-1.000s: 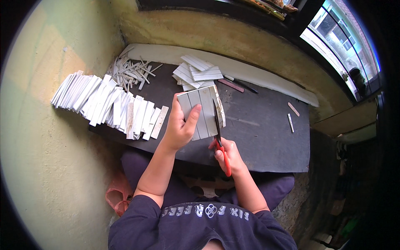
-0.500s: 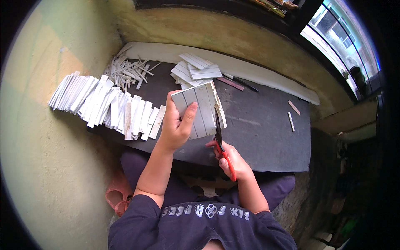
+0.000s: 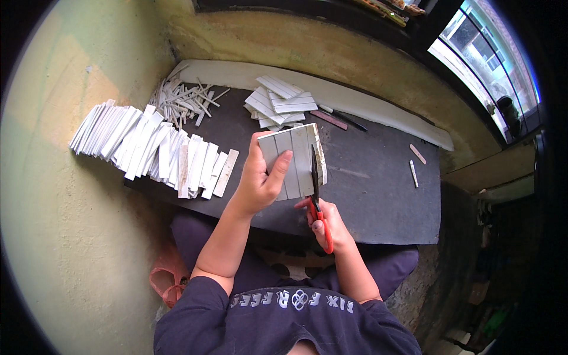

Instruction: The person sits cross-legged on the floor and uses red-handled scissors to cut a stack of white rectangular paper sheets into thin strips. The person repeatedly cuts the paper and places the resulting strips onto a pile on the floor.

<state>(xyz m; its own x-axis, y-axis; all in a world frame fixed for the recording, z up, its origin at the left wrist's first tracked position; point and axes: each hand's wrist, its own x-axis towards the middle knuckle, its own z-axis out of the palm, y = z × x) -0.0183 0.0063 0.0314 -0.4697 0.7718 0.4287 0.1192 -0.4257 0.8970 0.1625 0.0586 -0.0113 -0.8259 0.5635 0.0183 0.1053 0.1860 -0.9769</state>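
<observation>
My left hand (image 3: pixel 259 186) grips a flat white piece of stiff sheet (image 3: pixel 290 165) ruled with dark parallel lines, its thumb lying across the front. In my right hand (image 3: pixel 332 223) is a pair of scissors (image 3: pixel 315 177) with red handles and dark blades pointing away from me. The blades run along the sheet's right side, where a narrow strip (image 3: pixel 321 157) leans away from the rest. Whether that strip is fully parted from the sheet I cannot tell. Beyond my left hand lies a loose stack of similar lined pieces (image 3: pixel 290 105).
Dark tabletop (image 3: pixel 378 195). At left stands a long row of white strips (image 3: pixel 142 142), with thin offcuts (image 3: pixel 177 103) behind it. A pinkish strip (image 3: pixel 329 120) and a black pen (image 3: pixel 352 120) lie at the back; a small white stick (image 3: pixel 413 173) lies right. Walls border the left and back.
Both hands have shifted slightly, the sheet moving a little right and nearer me. The scissor blades look closer together, and the narrow strip still leans off the sheet's right side.
</observation>
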